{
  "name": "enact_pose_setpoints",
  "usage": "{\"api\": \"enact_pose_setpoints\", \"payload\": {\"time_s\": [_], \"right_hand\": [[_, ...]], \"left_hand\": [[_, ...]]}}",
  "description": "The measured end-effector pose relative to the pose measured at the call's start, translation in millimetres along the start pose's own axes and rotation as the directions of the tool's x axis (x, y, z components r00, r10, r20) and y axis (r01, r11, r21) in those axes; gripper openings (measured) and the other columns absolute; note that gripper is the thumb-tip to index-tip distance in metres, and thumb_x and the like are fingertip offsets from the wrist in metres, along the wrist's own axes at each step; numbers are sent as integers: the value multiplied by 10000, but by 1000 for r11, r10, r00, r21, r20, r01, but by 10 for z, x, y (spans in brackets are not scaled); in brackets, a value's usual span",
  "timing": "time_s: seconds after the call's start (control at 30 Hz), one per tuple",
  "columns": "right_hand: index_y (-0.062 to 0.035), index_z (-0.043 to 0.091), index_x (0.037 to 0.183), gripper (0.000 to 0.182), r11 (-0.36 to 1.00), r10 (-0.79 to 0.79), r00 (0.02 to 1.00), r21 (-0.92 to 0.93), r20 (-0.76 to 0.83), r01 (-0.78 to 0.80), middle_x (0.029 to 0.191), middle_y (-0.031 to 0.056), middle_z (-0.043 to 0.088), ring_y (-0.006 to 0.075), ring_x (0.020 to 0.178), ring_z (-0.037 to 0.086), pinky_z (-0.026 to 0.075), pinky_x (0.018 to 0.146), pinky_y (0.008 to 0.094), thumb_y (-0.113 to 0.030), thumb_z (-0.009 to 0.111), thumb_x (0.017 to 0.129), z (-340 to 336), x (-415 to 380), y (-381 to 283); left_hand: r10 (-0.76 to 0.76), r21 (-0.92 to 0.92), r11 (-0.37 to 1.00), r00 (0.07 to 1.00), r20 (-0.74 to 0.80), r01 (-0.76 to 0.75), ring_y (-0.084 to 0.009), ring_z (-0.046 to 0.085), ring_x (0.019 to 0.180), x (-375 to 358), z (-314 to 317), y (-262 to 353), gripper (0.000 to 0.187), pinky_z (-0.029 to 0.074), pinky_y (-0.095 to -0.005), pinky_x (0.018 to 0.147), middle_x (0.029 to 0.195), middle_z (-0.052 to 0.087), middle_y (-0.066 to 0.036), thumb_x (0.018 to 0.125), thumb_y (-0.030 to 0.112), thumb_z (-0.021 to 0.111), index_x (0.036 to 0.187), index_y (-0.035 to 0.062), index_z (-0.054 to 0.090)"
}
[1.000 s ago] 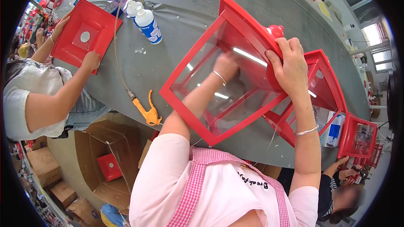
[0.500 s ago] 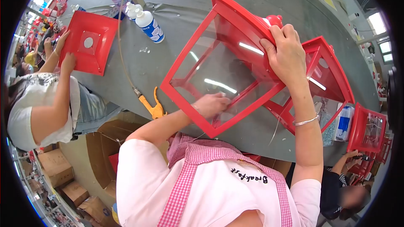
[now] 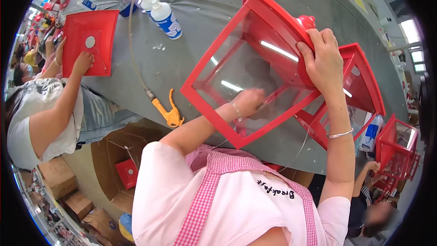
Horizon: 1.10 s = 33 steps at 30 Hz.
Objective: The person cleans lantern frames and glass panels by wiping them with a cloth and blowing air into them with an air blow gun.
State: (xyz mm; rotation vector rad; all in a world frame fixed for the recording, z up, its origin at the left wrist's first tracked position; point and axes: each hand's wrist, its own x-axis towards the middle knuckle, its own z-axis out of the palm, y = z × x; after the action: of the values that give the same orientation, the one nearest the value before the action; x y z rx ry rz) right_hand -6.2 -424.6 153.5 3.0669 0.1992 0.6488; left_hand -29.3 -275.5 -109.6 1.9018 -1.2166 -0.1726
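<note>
A red lantern-shaped case with clear panes point(image 3: 196, 74) is tilted up over the table. My right hand point(image 3: 324, 61) grips the edge of its red roof, thumb on the near side and fingers over the top, close to a red knob point(image 3: 307, 21). Within the case's frame outline, my left hand point(image 3: 251, 102) is closed, its fingers curled near a clear pane. Whether it holds anything is hidden. The case's lower frame bar crosses my left forearm. Beyond my right wrist stands a second red lantern case point(image 3: 374, 86).
An orange air gun point(image 3: 170, 115) on a hose lies left of the case. White bottles with blue labels point(image 3: 166, 20) stand behind it. At left a person works on a red panel point(image 3: 88, 43); another sits at lower right beside red cases point(image 3: 395, 148). Cardboard boxes point(image 3: 59, 175) are at lower left.
The case and my right hand have shifted slightly right in view. My left hand has moved up and right within the frame outline. The co-worker's red panel at left has turned.
</note>
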Motion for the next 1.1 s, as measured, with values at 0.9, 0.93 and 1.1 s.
{"api": "enact_pose_setpoints", "payload": {"time_s": [0.9, 0.93, 1.1], "right_hand": [[-16, 545, 983, 144, 988, 20, 997, 157, -73, -8, 969, 143, 577, 332, 878, 594, 475, 758, 401, -92, 629, 895, 18, 248, 129], [-14, 544, 981, 148, 989, 21, 996, 145, -82, -9, 968, 143, 578, 332, 875, 592, 475, 758, 400, -100, 630, 897, 27, 249, 134], [-4, 542, 956, 158, 993, 16, 990, 114, -141, 0, 949, 148, 583, 330, 861, 590, 473, 756, 395, -124, 629, 900, 101, 317, 332]], "left_hand": [[-359, 97, 825, 649, -671, 556, -336, 626, 927, -1350, -1777, -746, 333, 523, -392, 829, 1057, 632, -124, 739, -12, 595, 1033, 106, 699], [-313, 222, 797, 699, -643, 561, -342, 619, 948, -1481, -1837, -630, 374, 522, -395, 834, 1080, 624, -121, 742, -24, 588, 1073, 114, 692], [-620, 377, 639, 739, -263, 670, -304, 565, 1051, -2262, -1999, -44, 542, 479, -410, 852, 1026, 598, -77, 700, -81, 563, 1173, 164, 659]]}}
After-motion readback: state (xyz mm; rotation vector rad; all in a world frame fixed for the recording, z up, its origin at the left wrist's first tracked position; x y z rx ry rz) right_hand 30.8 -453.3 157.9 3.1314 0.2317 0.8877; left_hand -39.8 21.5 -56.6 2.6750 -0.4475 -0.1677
